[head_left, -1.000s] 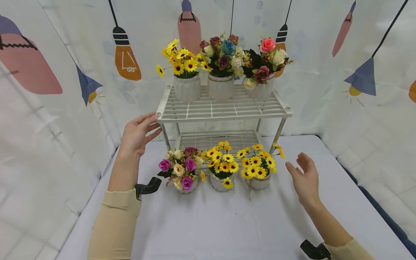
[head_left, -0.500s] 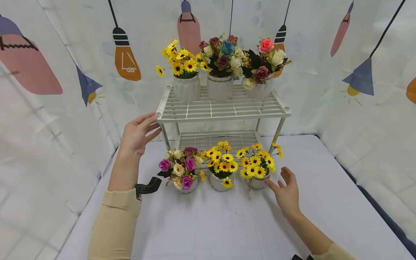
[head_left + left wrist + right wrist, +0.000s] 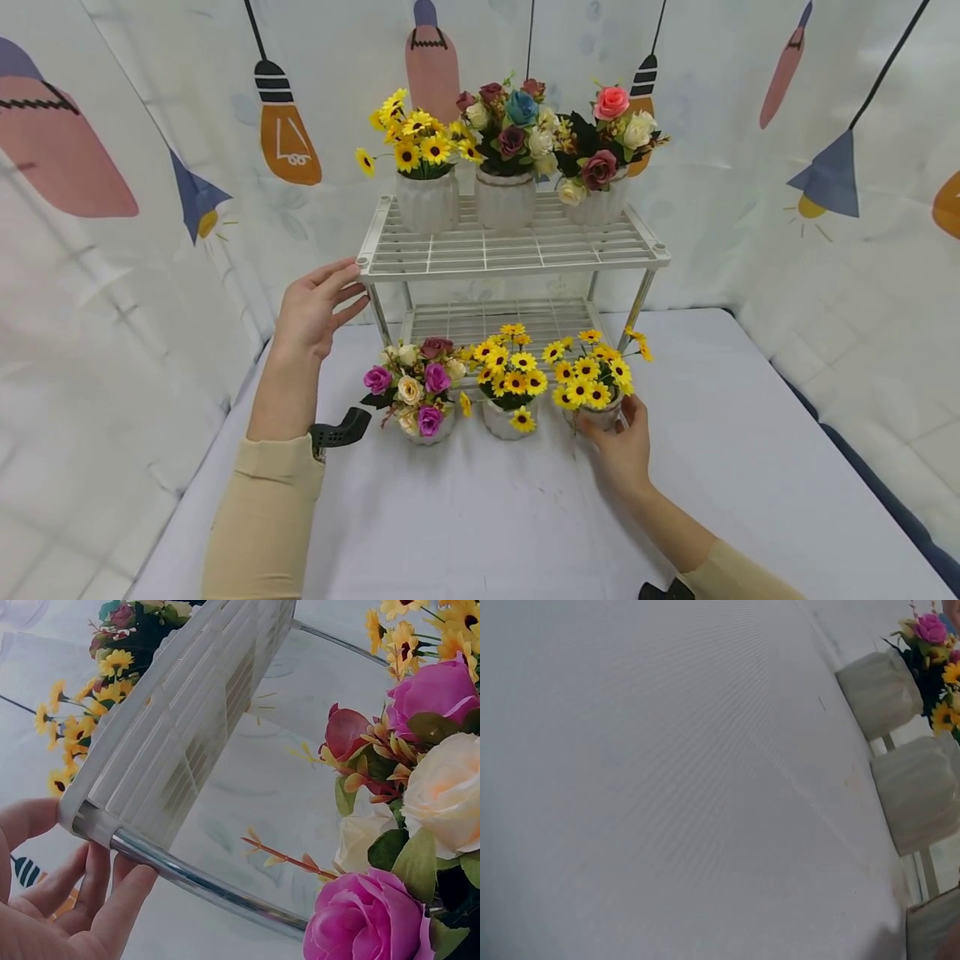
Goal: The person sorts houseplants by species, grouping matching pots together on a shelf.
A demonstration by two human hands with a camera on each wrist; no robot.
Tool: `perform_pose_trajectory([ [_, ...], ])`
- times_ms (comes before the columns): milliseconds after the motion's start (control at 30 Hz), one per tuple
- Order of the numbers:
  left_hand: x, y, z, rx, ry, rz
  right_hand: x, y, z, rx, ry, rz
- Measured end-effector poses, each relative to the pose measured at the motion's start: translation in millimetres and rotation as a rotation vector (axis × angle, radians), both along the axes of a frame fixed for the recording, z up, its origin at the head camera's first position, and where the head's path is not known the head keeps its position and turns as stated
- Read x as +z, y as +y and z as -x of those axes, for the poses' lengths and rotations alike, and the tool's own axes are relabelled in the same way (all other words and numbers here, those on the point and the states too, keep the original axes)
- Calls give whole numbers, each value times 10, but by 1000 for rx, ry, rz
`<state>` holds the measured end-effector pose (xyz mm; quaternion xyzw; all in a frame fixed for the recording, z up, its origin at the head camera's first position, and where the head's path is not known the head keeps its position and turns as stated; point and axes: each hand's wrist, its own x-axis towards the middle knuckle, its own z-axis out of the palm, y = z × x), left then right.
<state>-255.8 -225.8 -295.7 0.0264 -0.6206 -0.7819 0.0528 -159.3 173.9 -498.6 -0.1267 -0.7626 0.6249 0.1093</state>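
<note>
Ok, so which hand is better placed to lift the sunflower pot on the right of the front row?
The right hand. Its fingers already wrap the right sunflower pot on the table, while the left hand is far off, resting on the front left corner of the white rack.

A white curtain (image 3: 750, 208) printed with hanging lightbulbs surrounds a table (image 3: 750, 467) draped in white cloth.

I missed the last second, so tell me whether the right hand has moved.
Yes. The right hand moved left, toward the rack, and now grips the rightmost sunflower pot on the table.
</note>
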Motion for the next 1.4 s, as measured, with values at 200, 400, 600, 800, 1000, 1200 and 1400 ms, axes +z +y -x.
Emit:
perform_pose_trajectory([
  [200,7,1,6,2,5,-6,-30,-77,70,-35,40,42],
  [400,-3,-5,19,4,5,-8,-46,-111,85,-61,36,53],
  [600,-12,-6,18,9,-1,-3,-71,-137,89,-101,30,87],
  [800,0,11,22,4,4,-1,-88,-175,78,-146,37,138],
  [1000,-4,20,18,7,3,6,-87,-202,23,-157,70,194],
  [1200,-4,10,11,14,2,-1,35,-232,62,-173,134,211],
  [1400,-7,3,7,19,-2,4,174,-265,243,-200,172,198],
])
